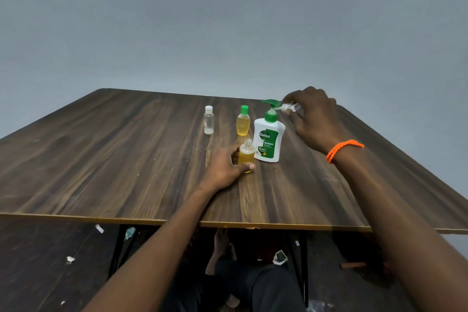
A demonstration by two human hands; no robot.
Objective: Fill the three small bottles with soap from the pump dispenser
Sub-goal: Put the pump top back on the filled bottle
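Observation:
A white pump dispenser (269, 139) with a green pump head stands upright on the wooden table (126, 159). My left hand (225, 168) grips an uncapped small bottle (247, 153) holding yellow soap, standing on the table just left of the dispenser. My right hand (314, 116) hovers right of the pump head, pinching a small clear cap-like piece (291, 107) beside the nozzle. Behind stand a green-capped small bottle (243, 121) with yellow soap and, further left, a white-capped clear bottle (209, 120) that looks almost empty.
The table's front edge (152, 220) runs across the lower view, with black legs under it. Paper scraps (71, 258) lie on the dark floor. A grey wall stands behind the table. An orange bead bracelet (342, 149) circles my right wrist.

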